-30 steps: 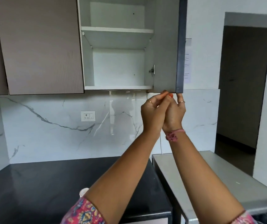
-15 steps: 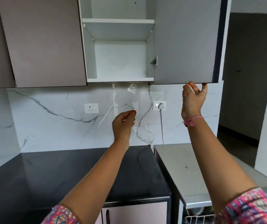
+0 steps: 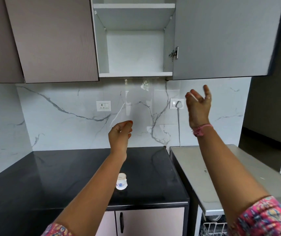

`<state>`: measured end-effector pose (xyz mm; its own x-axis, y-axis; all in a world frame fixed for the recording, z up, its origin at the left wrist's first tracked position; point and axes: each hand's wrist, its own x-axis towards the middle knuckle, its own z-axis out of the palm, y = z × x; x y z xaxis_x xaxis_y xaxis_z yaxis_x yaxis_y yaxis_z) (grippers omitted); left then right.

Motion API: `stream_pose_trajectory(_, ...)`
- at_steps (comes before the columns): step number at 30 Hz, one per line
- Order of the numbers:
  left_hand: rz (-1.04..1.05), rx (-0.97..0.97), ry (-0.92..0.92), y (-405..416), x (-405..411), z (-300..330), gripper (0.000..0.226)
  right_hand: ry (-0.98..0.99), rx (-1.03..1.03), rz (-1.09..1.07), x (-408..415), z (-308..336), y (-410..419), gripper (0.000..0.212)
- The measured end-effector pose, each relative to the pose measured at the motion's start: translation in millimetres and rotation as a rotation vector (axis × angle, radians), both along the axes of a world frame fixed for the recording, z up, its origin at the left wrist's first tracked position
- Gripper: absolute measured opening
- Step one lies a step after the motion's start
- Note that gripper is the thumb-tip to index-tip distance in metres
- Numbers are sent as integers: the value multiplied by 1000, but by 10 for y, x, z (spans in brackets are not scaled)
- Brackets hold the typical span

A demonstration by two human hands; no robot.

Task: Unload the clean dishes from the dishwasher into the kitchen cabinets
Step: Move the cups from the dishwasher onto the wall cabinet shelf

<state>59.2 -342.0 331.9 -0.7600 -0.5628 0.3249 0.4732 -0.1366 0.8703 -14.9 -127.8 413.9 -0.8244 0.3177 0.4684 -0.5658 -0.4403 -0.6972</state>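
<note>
right hand (image 3: 198, 106) off door (image 3: 221, 36) | cabinet (image 3: 134, 51) shelves bare | cup (image 3: 121, 181) on counter (image 3: 51, 181)

A black stone counter (image 3: 34, 181) runs along the marble wall, glossy enough to mirror the wall's grey veins. One small white cup (image 3: 121, 182) with a blue flower print stands upright on it, near the front edge and toward the right end. Just to the right of the counter sits a steel-grey top (image 3: 194, 164), slightly higher, with a few small specks on it. Above, the open wall cabinet has two white shelves: the bottom shelf (image 3: 136, 74) and a middle shelf (image 3: 134, 7). A white wire rack (image 3: 213, 229) shows under the grey top's front edge, its contents too hidden to tell.
</note>
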Motion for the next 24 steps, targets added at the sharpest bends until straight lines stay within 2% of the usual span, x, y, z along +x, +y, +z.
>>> stream_pose_trajectory(4,16,-46,-20,-317,-124,-133,5,-43,118,106,-184,-378,-576,53)
stream_pose_trajectory(9,52,-172,-122,-949,-403,-510,4,-127,383,156,-444,-1058,-1335,39)
stream_pose_trajectory(13,72,-397,-261,-1584,-665,-1004,13,-292,469,178,-672,-1806,-1866,38)
stream_pose_trajectory(16,63,-556,-378,-1962,-808,-1444,7,-393,700,158,-834,-2398,-2129,37)
stream_pose_trajectory(20,-51,-651,-575,-2289,-962,-2079,36,-506,905,219,-1006,-3037,-2405,49)
stream_pose_trajectory(24,-206,-696,-723,-2449,-1082,-2556,79,-585,957,235,-1086,-3473,-2616,77)
